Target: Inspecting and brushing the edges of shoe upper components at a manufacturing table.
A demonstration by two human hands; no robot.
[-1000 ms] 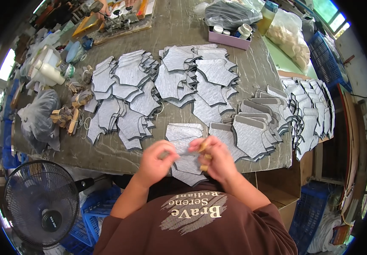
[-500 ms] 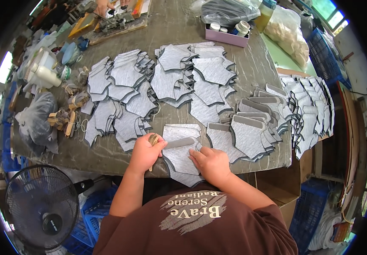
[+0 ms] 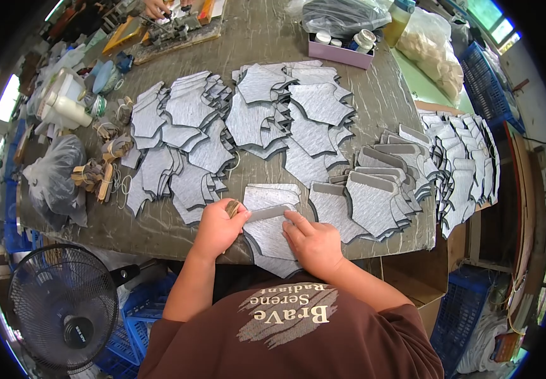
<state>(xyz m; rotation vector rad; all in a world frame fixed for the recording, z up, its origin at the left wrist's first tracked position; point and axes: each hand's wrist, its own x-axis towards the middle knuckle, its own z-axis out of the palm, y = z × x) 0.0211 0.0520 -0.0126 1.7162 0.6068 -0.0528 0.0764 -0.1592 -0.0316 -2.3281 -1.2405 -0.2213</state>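
Near the table's front edge lie a few overlapping grey fabric pieces [image 3: 266,236] with dark edges and curved cut-outs. A narrow dark grey strip [image 3: 269,213] lies across the upper part of the top piece. My left hand [image 3: 218,228] is closed around a small bundle of brown strips [image 3: 232,207], whose ends stick out above and below the fist. Its thumb touches the left end of the grey strip. My right hand [image 3: 314,242] rests on the fabric piece, index fingertip at the strip's right end, the other fingers slightly bent, holding nothing.
Stacks of grey pieces [image 3: 191,110] cover the middle of the table; pieces with strips [image 3: 374,199] lie to the right. Tied strip bundles [image 3: 93,177] and a plastic bag [image 3: 55,180] are left. A purple box [image 3: 342,55] and another person's hand [image 3: 157,9] are at the far side.
My right fingers have slid up the fabric piece to the right end of the grey strip. My left hand stays almost in place, holding the brown strips.
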